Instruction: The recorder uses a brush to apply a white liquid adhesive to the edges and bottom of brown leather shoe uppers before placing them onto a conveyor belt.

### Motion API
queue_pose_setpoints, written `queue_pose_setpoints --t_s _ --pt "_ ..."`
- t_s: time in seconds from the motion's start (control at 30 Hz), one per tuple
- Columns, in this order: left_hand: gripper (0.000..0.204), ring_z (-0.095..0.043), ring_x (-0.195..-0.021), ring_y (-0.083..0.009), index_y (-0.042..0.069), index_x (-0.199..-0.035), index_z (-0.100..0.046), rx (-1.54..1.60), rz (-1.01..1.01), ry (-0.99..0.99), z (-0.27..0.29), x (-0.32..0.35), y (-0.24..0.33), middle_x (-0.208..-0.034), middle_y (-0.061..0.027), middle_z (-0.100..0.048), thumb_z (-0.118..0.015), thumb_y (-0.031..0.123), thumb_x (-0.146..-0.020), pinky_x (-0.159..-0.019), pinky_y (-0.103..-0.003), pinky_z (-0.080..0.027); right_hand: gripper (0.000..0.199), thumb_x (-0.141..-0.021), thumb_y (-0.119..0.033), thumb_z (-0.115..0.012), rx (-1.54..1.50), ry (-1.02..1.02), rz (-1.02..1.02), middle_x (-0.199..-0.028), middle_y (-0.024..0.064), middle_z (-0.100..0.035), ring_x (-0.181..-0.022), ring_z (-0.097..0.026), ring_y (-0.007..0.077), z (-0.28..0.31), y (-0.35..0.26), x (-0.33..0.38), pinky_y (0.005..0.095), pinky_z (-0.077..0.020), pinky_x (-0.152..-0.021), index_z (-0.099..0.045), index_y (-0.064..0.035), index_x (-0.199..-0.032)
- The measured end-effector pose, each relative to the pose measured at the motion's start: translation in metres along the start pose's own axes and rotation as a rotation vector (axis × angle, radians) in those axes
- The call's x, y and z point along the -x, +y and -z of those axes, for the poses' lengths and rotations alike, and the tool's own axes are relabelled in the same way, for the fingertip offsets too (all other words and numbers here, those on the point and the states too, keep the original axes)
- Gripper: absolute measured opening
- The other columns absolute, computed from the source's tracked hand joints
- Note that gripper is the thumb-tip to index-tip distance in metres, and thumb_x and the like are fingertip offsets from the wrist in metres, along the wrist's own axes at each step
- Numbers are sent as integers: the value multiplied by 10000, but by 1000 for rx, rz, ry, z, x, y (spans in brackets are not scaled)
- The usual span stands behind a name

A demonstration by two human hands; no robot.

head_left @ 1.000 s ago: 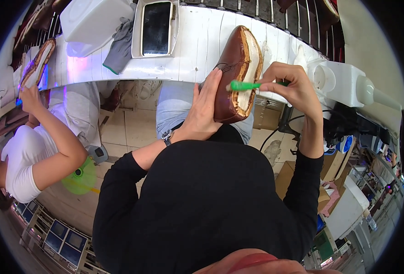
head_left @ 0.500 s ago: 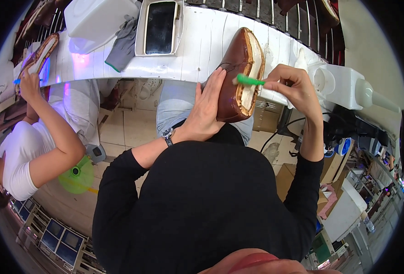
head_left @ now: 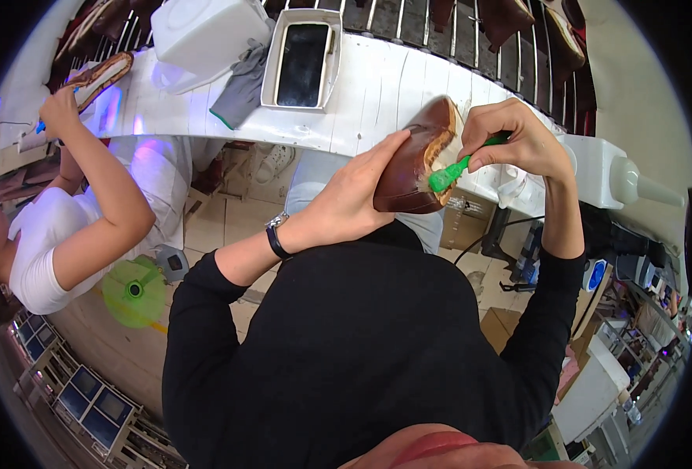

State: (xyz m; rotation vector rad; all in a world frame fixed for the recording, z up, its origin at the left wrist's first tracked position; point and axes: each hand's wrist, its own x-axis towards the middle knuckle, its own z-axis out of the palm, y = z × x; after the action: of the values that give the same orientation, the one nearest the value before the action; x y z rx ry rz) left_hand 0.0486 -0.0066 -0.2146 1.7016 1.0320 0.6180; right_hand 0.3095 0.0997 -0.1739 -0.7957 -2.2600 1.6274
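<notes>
My left hand point(head_left: 350, 195) is wrapped round the side of a brown leather shoe upper point(head_left: 405, 181) with no outsole, holding it tilted at the table's near edge. Its pale underside, rimmed by rough tan leather, faces right. Between the thumb and fingers of my right hand point(head_left: 522, 144) is a green-handled brush point(head_left: 449, 175). The brush's wide end meets the rim near the shoe's closer end; its bristles are mostly hidden. The far end of the shoe lies partly behind my right hand's side.
On the white table point(head_left: 373, 78) are a boxed phone point(head_left: 304, 64), a grey glove point(head_left: 242, 90) and a white plastic container point(head_left: 205, 39). A white bottle point(head_left: 596, 168) lies at the right. Beyond runs a roller conveyor point(head_left: 428, 23) bearing shoes. At left a co-worker point(head_left: 100, 195) handles another shoe.
The shoe has tipped and turned in my left hand. My right hand has brought the brush down to the rim near the closer end. The view has shifted slightly.
</notes>
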Motion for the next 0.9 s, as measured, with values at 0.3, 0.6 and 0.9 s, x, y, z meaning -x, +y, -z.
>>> queue_pose_setpoints --t_s 0.3,0.6,0.9 --pt "816 -677 -994 -317 20 -1405 -424 -26 -94 -181 54 -37 -4 -1103 -225 -663 -714 116 -648 -880 -367 -520 186 -710 -127 -824 70 -12 86 -765 42 -681 -731 -631 133 13 -4 -19 272 -479 -693 -723 -3 -806" --pt "615 -622 -794 -145 -12 -1263 -578 -106 -199 -322 110 -109 16 -952 -123 -700 -797 153 -712 -776 -287 -512 92 -798 -48 -743 -131 680 109 -814 17 -638 -639 -468 43 16 18 5 202 -336 -546 -704 19 -848" --pt "632 -606 -905 -102 -2 -1301 -545 -244 -157 -641 122 -190 47 -1046 -63 -692 -801 82 -729 -837 -272 -498 71 -815 -38 -751 -245 927 230 -793 19 -671 -711 -557 52 9 47 1 205 -428 -640 -706 8 -843"
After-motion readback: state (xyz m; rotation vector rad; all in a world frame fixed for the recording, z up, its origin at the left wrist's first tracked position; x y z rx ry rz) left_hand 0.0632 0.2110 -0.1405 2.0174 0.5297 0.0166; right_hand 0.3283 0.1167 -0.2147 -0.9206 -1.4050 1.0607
